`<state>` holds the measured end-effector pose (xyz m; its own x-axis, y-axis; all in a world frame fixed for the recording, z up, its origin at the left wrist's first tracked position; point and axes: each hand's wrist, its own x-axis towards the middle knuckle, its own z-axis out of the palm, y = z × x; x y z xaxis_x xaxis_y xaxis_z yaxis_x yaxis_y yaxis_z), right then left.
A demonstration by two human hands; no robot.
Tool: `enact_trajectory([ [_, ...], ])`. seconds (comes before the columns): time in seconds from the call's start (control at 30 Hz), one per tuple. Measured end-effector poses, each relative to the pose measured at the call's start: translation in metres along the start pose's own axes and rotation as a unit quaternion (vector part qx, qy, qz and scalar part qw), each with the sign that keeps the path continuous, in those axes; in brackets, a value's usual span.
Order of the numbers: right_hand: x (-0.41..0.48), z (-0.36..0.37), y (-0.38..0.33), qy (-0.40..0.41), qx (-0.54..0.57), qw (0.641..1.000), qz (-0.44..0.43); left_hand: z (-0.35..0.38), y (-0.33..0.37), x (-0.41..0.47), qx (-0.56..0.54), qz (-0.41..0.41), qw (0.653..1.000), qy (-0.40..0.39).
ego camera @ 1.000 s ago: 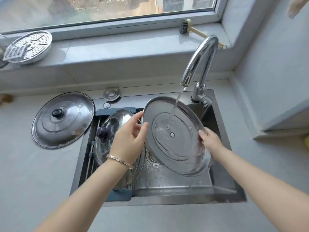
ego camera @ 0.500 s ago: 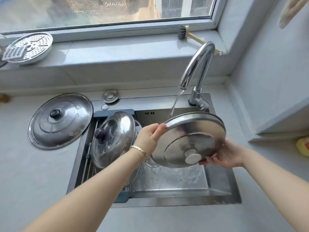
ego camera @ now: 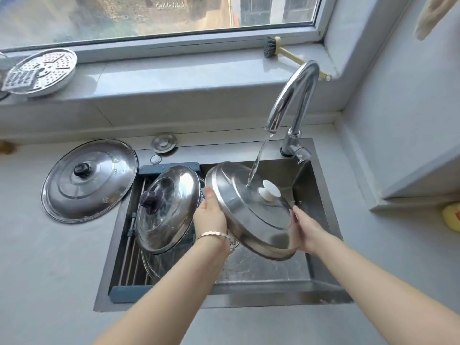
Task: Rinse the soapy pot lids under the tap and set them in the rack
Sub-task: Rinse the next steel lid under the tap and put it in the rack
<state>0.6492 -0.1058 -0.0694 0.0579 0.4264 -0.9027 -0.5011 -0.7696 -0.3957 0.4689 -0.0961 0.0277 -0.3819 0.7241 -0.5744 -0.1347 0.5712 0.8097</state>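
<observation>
Glossy steel lid (ego camera: 249,215) (white plastic knob (ego camera: 270,191)), matt grey counter (ego camera: 49,270)

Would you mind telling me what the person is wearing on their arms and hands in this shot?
Both forearms are bare, with no sleeves in view and no gloves. The left hand has a slim metal bracelet with a pinkish-gold sheen at the wrist. The right hand and its wrist carry nothing visible. No rings can be made out.
</observation>
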Motion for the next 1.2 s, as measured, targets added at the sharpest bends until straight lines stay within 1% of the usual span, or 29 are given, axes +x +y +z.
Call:
enact_trajectory([
  [0.07,-0.002,0.004,-0.011,0.008,-0.010,0.998,-0.056,-0.011,-0.008,0.004,-0.017,-0.008,1.000,0.001],
  [0.1,-0.002,0.006,-0.017,0.028,-0.035,0.995,-0.092,-0.016,-0.013,0.008,-0.031,-0.019,0.999,0.001],
  [0.13,-0.002,0.007,-0.024,0.052,-0.060,0.988,-0.130,-0.019,-0.015,0.010,-0.049,-0.039,0.998,0.001],
  [0.2,-0.006,0.009,-0.038,0.073,-0.081,0.972,-0.207,-0.022,-0.021,0.013,-0.087,-0.103,0.991,-0.007],
  [0.3,-0.015,0.009,-0.057,0.053,-0.067,0.943,-0.321,-0.023,-0.026,0.012,-0.128,-0.206,0.969,-0.045],
  [0.37,-0.021,0.010,-0.067,0.032,-0.093,0.918,-0.385,-0.023,-0.028,0.010,-0.157,-0.238,0.956,-0.068],
  [0.4,-0.023,0.011,-0.069,0.022,-0.100,0.910,-0.401,-0.023,-0.026,0.009,-0.178,-0.237,0.952,-0.071],
  [0.5,-0.022,0.011,-0.067,0.020,-0.088,0.908,-0.408,-0.020,-0.018,0.008,-0.224,-0.168,0.957,-0.078],
  [0.57,-0.015,0.008,-0.057,0.052,-0.103,0.911,-0.395,-0.020,-0.014,0.009,-0.201,-0.087,0.972,-0.085],
  [0.67,0.004,0.006,-0.032,0.062,-0.141,0.941,-0.301,-0.019,-0.004,0.009,-0.111,0.021,0.992,-0.063],
  [0.77,0.010,0.013,-0.003,0.032,-0.176,0.965,-0.191,-0.012,0.015,0.003,-0.063,0.065,0.992,-0.084],
  [0.83,0.006,0.020,0.008,0.008,-0.208,0.969,-0.135,-0.004,0.025,0.001,-0.004,0.101,0.990,-0.096],
  [0.9,0.004,0.021,0.012,-0.014,-0.261,0.960,-0.098,0.005,0.031,0.004,0.049,0.131,0.985,-0.101],
  [0.97,0.006,0.017,0.008,-0.001,-0.329,0.938,-0.105,0.014,0.036,0.010,0.096,0.138,0.980,-0.110],
  [1.03,0.012,0.010,-0.005,0.059,-0.369,0.915,-0.154,0.023,0.038,0.014,0.155,0.134,0.972,-0.118],
  [1.07,0.009,0.009,-0.017,0.088,-0.368,0.906,-0.188,0.026,0.039,0.015,0.184,0.134,0.966,-0.124],
  [1.13,0.003,0.011,-0.044,0.115,-0.328,0.902,-0.256,0.032,0.040,0.015,0.221,0.137,0.956,-0.134],
  [1.2,-0.004,0.017,-0.071,0.100,-0.236,0.919,-0.300,0.036,0.040,0.013,0.241,0.143,0.951,-0.131],
])
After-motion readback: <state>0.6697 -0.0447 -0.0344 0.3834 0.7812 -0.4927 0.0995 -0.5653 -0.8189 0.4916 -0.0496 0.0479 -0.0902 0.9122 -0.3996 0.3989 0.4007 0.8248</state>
